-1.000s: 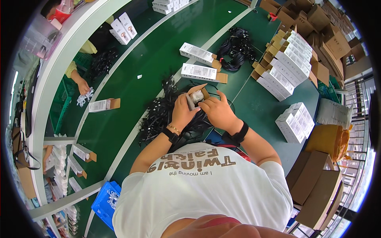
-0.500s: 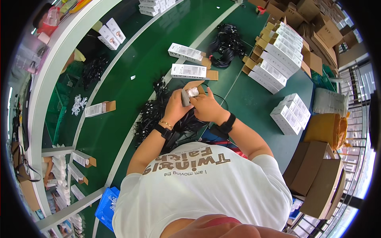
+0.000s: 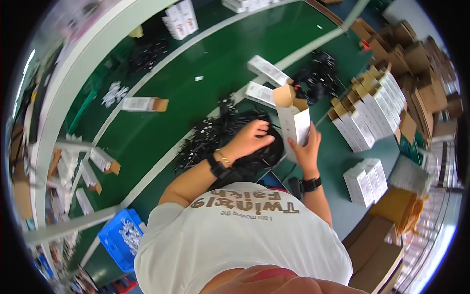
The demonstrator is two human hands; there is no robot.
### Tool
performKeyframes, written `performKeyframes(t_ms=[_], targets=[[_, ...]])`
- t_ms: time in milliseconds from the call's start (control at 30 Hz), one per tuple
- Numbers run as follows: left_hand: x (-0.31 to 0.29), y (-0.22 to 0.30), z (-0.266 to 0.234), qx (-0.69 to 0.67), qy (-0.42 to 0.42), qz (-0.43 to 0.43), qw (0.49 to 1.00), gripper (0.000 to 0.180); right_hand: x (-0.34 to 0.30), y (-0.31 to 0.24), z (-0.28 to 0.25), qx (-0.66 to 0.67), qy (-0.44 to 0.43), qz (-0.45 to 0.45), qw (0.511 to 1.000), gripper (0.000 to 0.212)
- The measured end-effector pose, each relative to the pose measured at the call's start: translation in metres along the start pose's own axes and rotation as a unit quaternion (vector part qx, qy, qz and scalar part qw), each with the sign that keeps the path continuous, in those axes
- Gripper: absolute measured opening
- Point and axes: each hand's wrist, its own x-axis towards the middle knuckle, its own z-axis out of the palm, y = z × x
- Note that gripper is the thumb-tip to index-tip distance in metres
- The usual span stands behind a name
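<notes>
My right hand point(image 3: 307, 148) grips a long white carton point(image 3: 295, 121) held upright, its brown top flaps open. My left hand point(image 3: 248, 139) reaches down into a heap of black cables point(image 3: 215, 134) on the green bench, fingers curled among them; whether it has hold of one is hidden. Both wrists carry black bands. Two more white cartons point(image 3: 261, 93) with open ends lie just beyond the held one, on the edge of the green conveyor belt point(image 3: 196, 103).
Rows of white cartons point(image 3: 374, 110) stand at right, with another group point(image 3: 364, 181) nearer me. Brown cardboard boxes point(image 3: 416, 49) pile at far right. Another black cable heap point(image 3: 318, 76) lies ahead. A carton point(image 3: 142, 104) rests on the belt. A blue crate point(image 3: 120, 237) sits lower left.
Both hands held the carton together before. Now my left hand has let go and dropped into the black cables, while my right hand has carried the carton to the right and stood it upright.
</notes>
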Motion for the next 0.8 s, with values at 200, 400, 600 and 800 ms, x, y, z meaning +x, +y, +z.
performKeyframes(t_ms=[200, 400, 600, 800], targets=[[-0.019, -0.041, -0.092, 0.041, 0.140, -0.046, 0.988, 0.039, 0.080, 0.047, -0.108, -0.327, 0.132, 0.001, 0.936, 0.076], [-0.054, -0.059, -0.162, 0.056, 0.271, -0.118, 0.954, 0.036, 0.109, 0.136, -0.173, -0.524, 0.026, 0.076, 0.848, 0.069], [-0.026, -0.080, -0.275, 0.395, 0.384, -0.010, 0.834, 0.036, 0.114, 0.139, -0.140, -0.585, 0.021, 0.128, 0.801, 0.062], [0.011, -0.077, -0.334, 0.740, 0.336, -0.037, 0.581, 0.047, 0.079, 0.092, -0.088, -0.472, -0.019, 0.020, 0.881, 0.057]])
